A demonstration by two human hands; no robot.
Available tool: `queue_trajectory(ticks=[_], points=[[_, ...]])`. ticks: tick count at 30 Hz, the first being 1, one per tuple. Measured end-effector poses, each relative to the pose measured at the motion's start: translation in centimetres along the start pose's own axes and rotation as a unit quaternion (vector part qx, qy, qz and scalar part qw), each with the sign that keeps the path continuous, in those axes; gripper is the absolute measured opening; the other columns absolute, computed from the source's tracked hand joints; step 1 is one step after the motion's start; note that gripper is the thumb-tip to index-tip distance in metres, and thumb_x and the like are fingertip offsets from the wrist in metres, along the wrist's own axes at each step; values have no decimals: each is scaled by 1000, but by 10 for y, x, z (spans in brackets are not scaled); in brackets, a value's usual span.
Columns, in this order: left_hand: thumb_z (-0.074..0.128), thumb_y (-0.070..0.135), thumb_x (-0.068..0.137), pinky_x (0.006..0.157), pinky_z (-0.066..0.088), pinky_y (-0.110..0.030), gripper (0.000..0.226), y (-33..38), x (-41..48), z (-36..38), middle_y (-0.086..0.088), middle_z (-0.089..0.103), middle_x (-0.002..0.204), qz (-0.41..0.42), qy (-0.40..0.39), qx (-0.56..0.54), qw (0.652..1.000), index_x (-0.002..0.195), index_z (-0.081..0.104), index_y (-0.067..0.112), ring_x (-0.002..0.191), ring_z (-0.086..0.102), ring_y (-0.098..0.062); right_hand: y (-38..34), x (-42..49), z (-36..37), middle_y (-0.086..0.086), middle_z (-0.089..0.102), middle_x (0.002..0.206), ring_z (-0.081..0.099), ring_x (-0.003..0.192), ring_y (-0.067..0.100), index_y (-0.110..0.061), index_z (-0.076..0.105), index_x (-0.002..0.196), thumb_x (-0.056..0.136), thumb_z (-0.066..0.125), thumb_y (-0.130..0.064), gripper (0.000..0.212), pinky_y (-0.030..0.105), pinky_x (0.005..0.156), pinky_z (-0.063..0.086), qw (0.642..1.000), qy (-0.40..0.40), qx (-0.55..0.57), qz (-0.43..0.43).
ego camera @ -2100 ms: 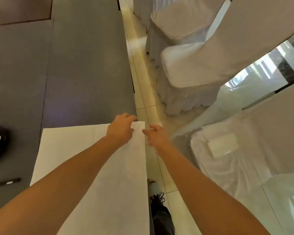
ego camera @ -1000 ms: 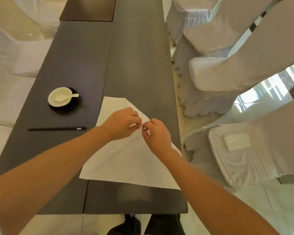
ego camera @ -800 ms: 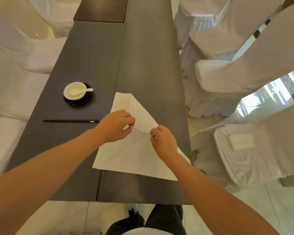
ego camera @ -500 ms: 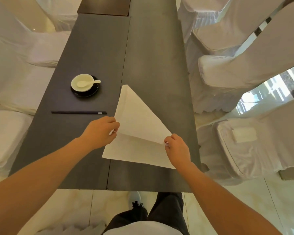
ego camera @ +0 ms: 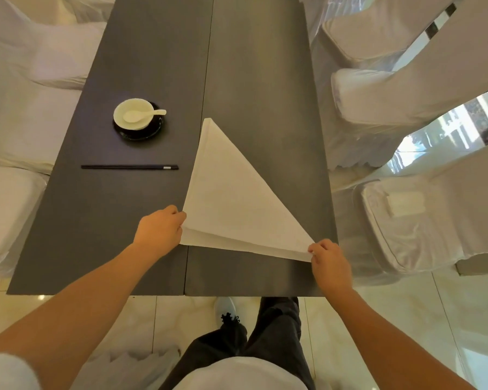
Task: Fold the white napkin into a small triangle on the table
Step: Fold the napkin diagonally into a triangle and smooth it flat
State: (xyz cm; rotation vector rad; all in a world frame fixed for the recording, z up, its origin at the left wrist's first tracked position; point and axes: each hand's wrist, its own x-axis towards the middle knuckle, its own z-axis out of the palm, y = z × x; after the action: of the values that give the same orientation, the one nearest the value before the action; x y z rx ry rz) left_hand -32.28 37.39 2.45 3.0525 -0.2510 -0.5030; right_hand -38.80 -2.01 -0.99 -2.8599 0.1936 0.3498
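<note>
Beneath our fingers lies the dark grey table, its near edge just behind our wrists. White-covered chairs stand well out past our right fingers, off the table's side.

The white napkin lies flat on the table as a large triangle, its apex pointing away from our fingertips and its long near edge running between our two hands, with the layers slightly parted along that edge.

Our left hand has its fingers closed on the napkin's near-left corner. Our right hand pinches the near-right corner between thumb and fingers, close to the table's right edge.

Beyond our left fingers, well apart from them, a pair of black chopsticks lies crosswise on the table. Farther out sits a black saucer carrying a cream bowl, and a white ceramic spoon rests in the bowl, its handle pointing toward the napkin's apex.
</note>
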Motion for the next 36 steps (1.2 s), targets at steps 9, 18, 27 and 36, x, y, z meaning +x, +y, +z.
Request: queue_trajectory(ticks=[9, 18, 27, 36], points=[[47, 22, 101, 68, 50, -30, 7, -2, -1, 38, -2, 50, 99, -3, -43, -52, 998, 102, 53, 17, 75, 53, -17, 33, -10, 5, 10, 63, 106, 58, 91, 25, -11, 68, 109, 97, 58, -13, 16, 36, 83, 56, 999, -22, -11, 33], [52, 20, 100, 78, 53, -31, 12, 11, 1, 49, -5, 56, 108, 40, -53, 14, 998, 108, 57, 13, 90, 54, -19, 44, -6, 6, 6, 57, 99, 54, 83, 19, -11, 61, 99, 100, 50, -16, 12, 34, 83, 56, 997, -48, 25, 50], [59, 5, 95, 78, 52, -38, 9, 8, -20, 57, -16, 61, 102, 20, 4, -63, 998, 93, 64, -2, 85, 57, -29, 49, -6, 11, 8, 58, 102, 56, 86, 20, -8, 65, 106, 100, 54, -14, 14, 33, 85, 55, 996, -47, 51, 49], [67, -3, 87, 70, 51, -39, 14, 4, -34, 65, -14, 60, 93, -59, 75, -178, 979, 76, 60, 0, 73, 55, -28, 66, -9, 13, 10, 60, 96, 47, 73, 13, -7, 68, 92, 100, 53, -14, 18, 26, 68, 45, 997, -32, 47, 57]])
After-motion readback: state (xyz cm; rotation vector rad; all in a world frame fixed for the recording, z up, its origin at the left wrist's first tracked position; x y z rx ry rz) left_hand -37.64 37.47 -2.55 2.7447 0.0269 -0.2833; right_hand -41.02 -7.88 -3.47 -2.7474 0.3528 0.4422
